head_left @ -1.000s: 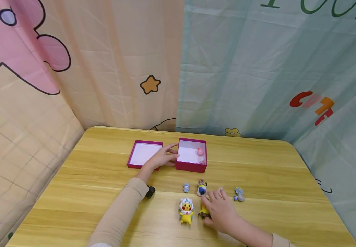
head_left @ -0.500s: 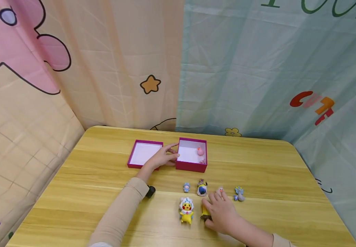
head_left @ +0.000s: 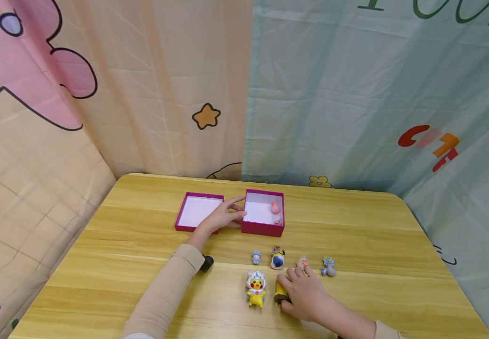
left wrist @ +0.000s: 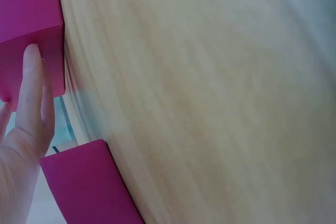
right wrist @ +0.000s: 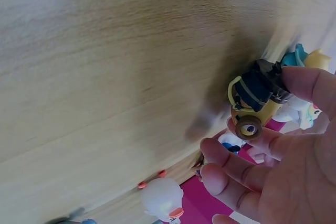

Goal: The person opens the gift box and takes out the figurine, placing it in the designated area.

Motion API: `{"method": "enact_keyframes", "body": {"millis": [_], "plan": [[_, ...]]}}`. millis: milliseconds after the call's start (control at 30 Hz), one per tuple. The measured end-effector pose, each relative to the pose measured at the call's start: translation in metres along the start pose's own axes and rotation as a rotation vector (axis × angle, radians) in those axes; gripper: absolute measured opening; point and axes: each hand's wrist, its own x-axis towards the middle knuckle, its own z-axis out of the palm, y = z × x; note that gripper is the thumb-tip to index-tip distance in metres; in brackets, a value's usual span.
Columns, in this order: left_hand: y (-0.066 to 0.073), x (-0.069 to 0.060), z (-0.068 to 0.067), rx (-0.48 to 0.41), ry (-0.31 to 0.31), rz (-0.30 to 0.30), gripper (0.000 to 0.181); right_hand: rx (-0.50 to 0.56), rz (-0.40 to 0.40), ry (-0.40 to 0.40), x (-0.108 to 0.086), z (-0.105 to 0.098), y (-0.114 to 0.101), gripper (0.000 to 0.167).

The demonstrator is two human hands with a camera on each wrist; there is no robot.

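Observation:
In the head view my left hand (head_left: 225, 214) rests with extended fingers against the left side of a magenta box (head_left: 263, 229). The left wrist view shows its fingertips touching the box wall. Inside the box are a pink duck figure (head_left: 275, 208) and another small pink piece. My right hand (head_left: 305, 292) pinches a yellow Minion figurine (right wrist: 257, 109) with a goggle eye and dark clothing, between thumb and fingers, low over the table. My fingers partly hide it from the head camera. Just beyond them stands a white duck figure (head_left: 302, 261) with an orange bill.
A Pikachu figure (head_left: 255, 288) in a white hood is left of the right hand. Behind it are a small blue figure (head_left: 256, 257) and a yellow-and-blue figure (head_left: 277, 259). A grey-blue figure (head_left: 329, 267) lies to the right. The box lid (head_left: 195, 212) lies left of the box.
The Minion figurine has turned and shifted slightly in my right hand, whose fingers drew back a little, uncovering the white duck. My left hand and the box stay in place.

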Motion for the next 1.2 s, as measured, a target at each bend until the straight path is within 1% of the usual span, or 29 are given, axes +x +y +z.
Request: {"method": "enact_keyframes", "body": {"millis": [167, 400, 600, 767, 900, 1000, 1133, 1200], "plan": [[-0.001, 0.000, 0.000, -0.008, -0.002, 0.000, 0.059, 0.004, -0.006, 0.002, -0.001, -0.001, 0.000, 0.048], [0.000, 0.001, 0.000, 0.004, 0.009, -0.003, 0.058, 0.006, -0.008, 0.016, -0.002, -0.002, 0.001, 0.049], [0.000, 0.001, 0.001, -0.001, 0.011, -0.004, 0.058, 0.035, -0.010, 0.024, -0.002, -0.006, 0.002, 0.052], [-0.001, 0.001, 0.001, 0.006, 0.016, -0.017, 0.057, 0.086, -0.014, 0.022, -0.001, -0.014, 0.007, 0.053], [-0.001, 0.001, 0.000, -0.002, 0.015, -0.015, 0.057, 0.110, 0.021, 0.013, 0.003, -0.028, 0.014, 0.054], [-0.002, 0.001, 0.000, -0.008, 0.014, -0.011, 0.057, 0.114, 0.060, 0.040, 0.009, -0.040, 0.021, 0.053], [-0.001, 0.002, 0.000, -0.013, 0.003, -0.003, 0.058, 0.105, 0.089, 0.125, 0.020, -0.054, 0.032, 0.052], [-0.001, 0.002, 0.000, -0.014, 0.002, 0.000, 0.058, 0.086, 0.099, 0.154, 0.028, -0.059, 0.039, 0.053]]}}
